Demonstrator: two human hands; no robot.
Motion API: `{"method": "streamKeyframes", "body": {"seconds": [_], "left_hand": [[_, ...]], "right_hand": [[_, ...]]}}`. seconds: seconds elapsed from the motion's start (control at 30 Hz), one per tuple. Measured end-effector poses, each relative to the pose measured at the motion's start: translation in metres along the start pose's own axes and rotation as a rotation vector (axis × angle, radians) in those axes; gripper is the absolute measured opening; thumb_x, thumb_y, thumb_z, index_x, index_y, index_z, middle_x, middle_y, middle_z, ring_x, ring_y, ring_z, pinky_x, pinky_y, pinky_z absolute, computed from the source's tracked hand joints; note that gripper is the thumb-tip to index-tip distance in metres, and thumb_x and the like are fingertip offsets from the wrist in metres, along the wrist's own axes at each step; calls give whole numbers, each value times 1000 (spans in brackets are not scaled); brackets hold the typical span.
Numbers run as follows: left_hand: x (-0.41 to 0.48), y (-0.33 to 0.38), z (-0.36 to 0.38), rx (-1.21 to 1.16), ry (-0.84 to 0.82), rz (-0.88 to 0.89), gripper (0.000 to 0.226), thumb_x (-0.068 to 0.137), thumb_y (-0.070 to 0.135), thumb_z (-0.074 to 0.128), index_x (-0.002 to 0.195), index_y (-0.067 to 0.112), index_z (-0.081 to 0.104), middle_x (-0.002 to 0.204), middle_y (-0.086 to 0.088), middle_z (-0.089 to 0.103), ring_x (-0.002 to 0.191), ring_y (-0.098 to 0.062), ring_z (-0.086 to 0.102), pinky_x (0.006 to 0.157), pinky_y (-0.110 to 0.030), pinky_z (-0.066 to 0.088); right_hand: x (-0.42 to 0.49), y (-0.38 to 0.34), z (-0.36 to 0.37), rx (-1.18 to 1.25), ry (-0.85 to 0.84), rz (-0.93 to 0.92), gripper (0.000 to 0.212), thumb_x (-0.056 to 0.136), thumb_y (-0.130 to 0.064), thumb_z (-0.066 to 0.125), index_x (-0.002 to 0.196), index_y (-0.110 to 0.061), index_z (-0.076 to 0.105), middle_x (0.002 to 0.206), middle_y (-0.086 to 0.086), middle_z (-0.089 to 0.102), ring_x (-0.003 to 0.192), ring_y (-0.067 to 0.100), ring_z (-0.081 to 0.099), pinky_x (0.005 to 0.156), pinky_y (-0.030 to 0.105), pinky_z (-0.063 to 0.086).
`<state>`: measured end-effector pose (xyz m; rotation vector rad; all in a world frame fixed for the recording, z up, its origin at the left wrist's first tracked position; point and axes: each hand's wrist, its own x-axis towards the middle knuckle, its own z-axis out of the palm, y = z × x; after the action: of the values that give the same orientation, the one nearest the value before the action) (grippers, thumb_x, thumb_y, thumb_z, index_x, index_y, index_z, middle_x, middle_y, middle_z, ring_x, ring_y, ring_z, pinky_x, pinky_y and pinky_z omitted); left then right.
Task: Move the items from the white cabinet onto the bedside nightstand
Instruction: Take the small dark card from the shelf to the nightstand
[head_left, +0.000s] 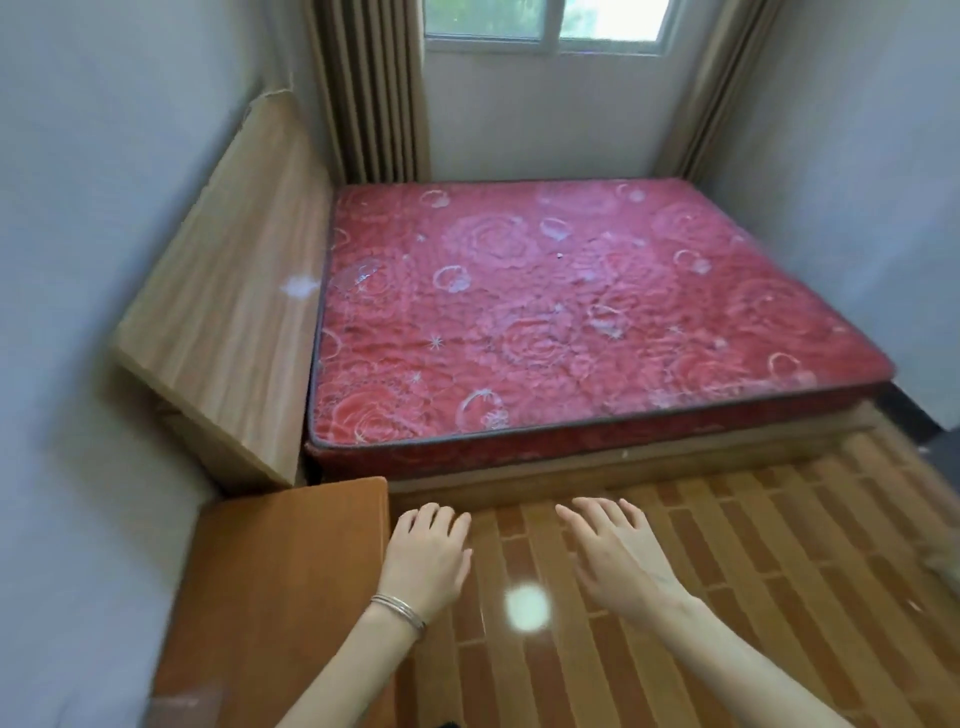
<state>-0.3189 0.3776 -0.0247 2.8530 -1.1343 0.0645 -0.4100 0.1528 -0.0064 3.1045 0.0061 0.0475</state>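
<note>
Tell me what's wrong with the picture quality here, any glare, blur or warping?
Head view: a round white glare spot sits on the shiny floor between the left hand and right hand; the window is washed out; the wide lens bows the room's lines and the mattress edges; the left wall and picture edges are smeared.

This is a small bedroom in a home. A bare red mattress with a rose pattern lies on a low wooden bed against a wooden headboard, with a brown bedside nightstand beside it. Beige curtains frame a window above a striped floor.
</note>
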Motion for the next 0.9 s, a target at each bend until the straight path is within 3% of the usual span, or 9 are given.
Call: {"method": "streamKeyframes", "body": {"seconds": [0.17,0.33,0.43,0.53,0.9], "left_hand": [[26,155,1,-28,14,243,43,52,30,83,91,16,72,82,-1,69,77,-21,66,64,-33,54],[36,316,1,-66,21,508,45,52,29,82,94,19,71,85,1,68,76,-20,66,64,-32,54],[46,400,-12,-86,50,669,48,51,29,83,96,20,71,89,0,68,80,-20,66,68,-33,55],[62,472,-33,-106,105,806,51,52,31,83,100,20,69,96,0,69,87,-20,66,73,-34,55],[117,643,-56,-170,165,1119,47,68,31,76,111,19,64,106,-2,67,98,-23,63,84,-39,51]], "right_hand": [[-132,95,-4,-4,-91,220,51,63,-35,71,111,-20,64,105,1,68,95,19,65,78,39,55],[-275,183,-21,1,-173,469,49,72,-40,66,118,-24,60,112,1,66,102,18,62,84,38,52],[-350,225,-42,59,-182,636,51,92,-37,43,140,-21,35,142,5,42,130,23,38,108,43,30],[-402,260,-63,42,-110,775,52,95,-37,36,144,-22,25,148,4,31,137,23,26,113,42,19],[-491,348,-79,-28,-14,985,53,85,-38,54,134,-23,43,134,6,52,122,25,50,102,47,37]]}}
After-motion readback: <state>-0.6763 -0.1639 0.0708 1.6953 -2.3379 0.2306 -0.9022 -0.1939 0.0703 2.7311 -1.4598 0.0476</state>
